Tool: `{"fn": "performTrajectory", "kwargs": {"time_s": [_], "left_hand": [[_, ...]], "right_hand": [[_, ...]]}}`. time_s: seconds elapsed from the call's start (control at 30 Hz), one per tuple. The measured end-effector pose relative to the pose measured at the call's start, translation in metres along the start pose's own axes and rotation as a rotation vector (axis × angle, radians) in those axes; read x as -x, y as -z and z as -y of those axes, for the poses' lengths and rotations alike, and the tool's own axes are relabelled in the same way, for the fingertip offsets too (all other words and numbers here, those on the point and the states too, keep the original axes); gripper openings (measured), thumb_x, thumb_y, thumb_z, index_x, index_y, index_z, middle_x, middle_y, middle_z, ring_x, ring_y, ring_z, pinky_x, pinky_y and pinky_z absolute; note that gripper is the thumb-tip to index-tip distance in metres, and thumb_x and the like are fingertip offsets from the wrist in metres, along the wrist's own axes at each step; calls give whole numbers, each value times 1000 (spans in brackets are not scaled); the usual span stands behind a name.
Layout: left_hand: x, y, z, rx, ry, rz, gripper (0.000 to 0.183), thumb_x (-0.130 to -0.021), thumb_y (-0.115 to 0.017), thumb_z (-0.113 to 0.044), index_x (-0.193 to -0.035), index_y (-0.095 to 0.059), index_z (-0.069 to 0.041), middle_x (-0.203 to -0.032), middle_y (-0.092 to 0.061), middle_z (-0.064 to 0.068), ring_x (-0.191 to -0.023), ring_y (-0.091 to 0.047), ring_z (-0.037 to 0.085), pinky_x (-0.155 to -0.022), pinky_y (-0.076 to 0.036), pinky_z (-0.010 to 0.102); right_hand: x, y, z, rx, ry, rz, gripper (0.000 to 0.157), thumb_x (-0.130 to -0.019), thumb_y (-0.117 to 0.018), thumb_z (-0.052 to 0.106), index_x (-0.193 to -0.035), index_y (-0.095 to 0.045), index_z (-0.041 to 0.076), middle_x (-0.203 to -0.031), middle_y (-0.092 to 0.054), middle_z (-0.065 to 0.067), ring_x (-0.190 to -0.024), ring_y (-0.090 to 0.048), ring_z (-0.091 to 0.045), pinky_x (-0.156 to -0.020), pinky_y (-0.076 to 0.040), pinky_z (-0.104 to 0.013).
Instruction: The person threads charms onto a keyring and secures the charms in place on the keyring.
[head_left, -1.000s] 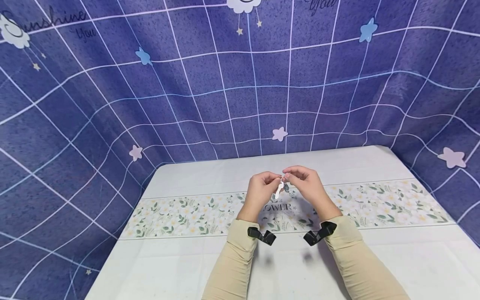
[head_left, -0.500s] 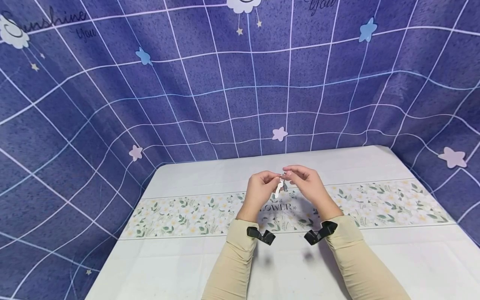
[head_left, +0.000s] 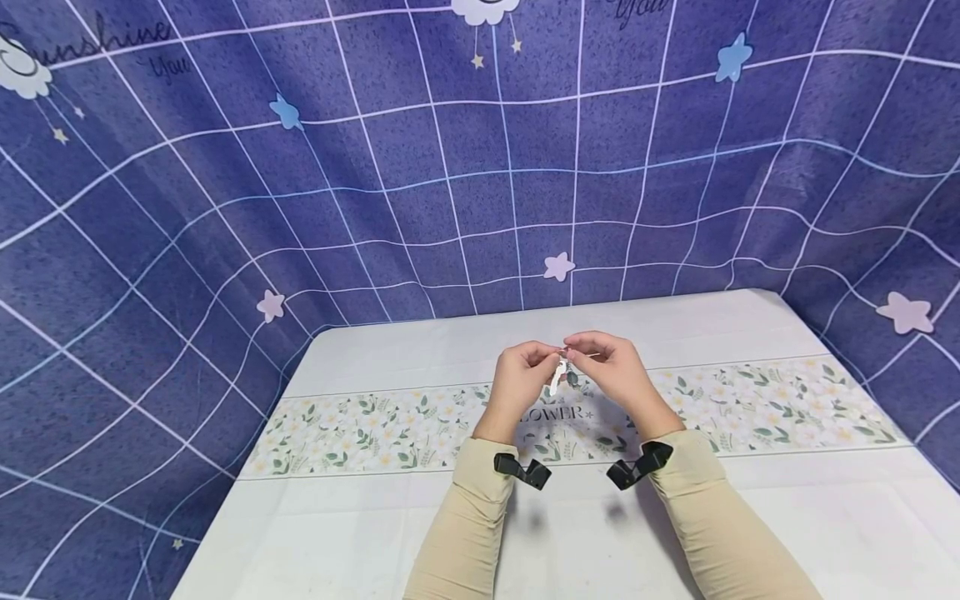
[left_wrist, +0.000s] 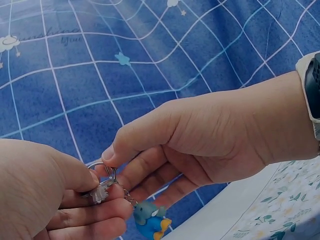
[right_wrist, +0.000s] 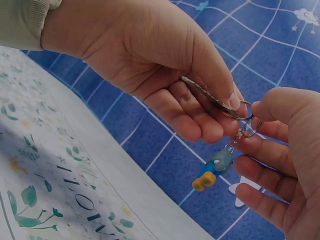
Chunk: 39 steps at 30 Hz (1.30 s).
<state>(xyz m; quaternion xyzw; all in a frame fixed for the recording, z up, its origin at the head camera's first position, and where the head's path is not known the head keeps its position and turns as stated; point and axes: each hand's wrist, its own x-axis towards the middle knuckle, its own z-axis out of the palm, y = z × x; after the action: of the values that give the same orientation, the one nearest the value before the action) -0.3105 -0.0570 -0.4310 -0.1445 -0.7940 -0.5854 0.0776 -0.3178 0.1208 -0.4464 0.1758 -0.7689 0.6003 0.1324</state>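
My left hand [head_left: 517, 385] pinches a silver key [right_wrist: 209, 96] between thumb and forefinger. Opposite it, my right hand [head_left: 613, 371] pinches a metal key ring [right_wrist: 256, 128] with thumb and fingertip. The key's head meets the ring at the fingertips; whether it is threaded on is partly hidden by the fingers. From the ring, a short chain [right_wrist: 239, 135] carries a small elephant figure [left_wrist: 149, 220] with a grey-blue head, blue body and yellow feet, dangling between the hands. Both hands are held above the table, fingertips nearly touching.
The table is covered by a white cloth [head_left: 337, 533] with a floral band [head_left: 375, 429] across it. A blue gridded curtain [head_left: 420, 217] with stars and clouds stands behind and at the sides. Black camera mounts [head_left: 522, 471] sit on both wrists.
The fingertips shift slightly around the ring, and the right thumb and forefinger come closer together. The key and elephant figure sway a little; the arms stay in place.
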Motion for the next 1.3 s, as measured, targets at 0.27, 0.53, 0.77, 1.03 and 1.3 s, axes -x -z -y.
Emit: {"fn": "performTrajectory", "kwargs": {"time_s": [0.27,0.53,0.77,1.03,1.3], "left_hand": [[0,0,0,7,1,-1,12,-97,-68,-10,-97,-77,-3,-85,-74,19,-77,-73,37,-61,-56,20],[0,0,0,-32,-11,1,11,-96,-69,-11,-97,-78,-6,-78,-74,4,-68,-70,18,-59,-54,22],[0,0,1,-45,-6,-5,11,-96,-69,-11,-96,-78,-5,-76,-73,4,-62,-63,9,-57,-51,21],[-1,0,1,21,15,-5,11,-96,-68,-9,-97,-76,-1,-81,-75,12,-74,-73,33,-63,-60,25],[-2,1,0,61,16,-1,12,-96,-68,-7,-98,-75,2,-85,-75,18,-80,-71,45,-63,-59,23]], "right_hand": [[2,-1,11,29,-36,0,25,-96,-69,10,-115,-71,-6,-104,-74,-20,-93,-69,-22,-80,-56,-27],[1,0,0,-4,-61,-13,21,-96,-69,12,-112,-73,-2,-101,-76,-17,-85,-69,-8,-75,-55,-23],[1,0,1,-13,-68,-2,23,-97,-69,14,-113,-72,-2,-104,-75,-18,-88,-69,-11,-77,-55,-25],[0,-2,2,1,-55,14,23,-95,-73,18,-112,-73,2,-104,-75,-16,-89,-68,-18,-79,-57,-32],[-1,-3,2,0,-29,11,21,-95,-72,10,-112,-71,-1,-102,-75,-18,-86,-68,-17,-74,-56,-26]]}}
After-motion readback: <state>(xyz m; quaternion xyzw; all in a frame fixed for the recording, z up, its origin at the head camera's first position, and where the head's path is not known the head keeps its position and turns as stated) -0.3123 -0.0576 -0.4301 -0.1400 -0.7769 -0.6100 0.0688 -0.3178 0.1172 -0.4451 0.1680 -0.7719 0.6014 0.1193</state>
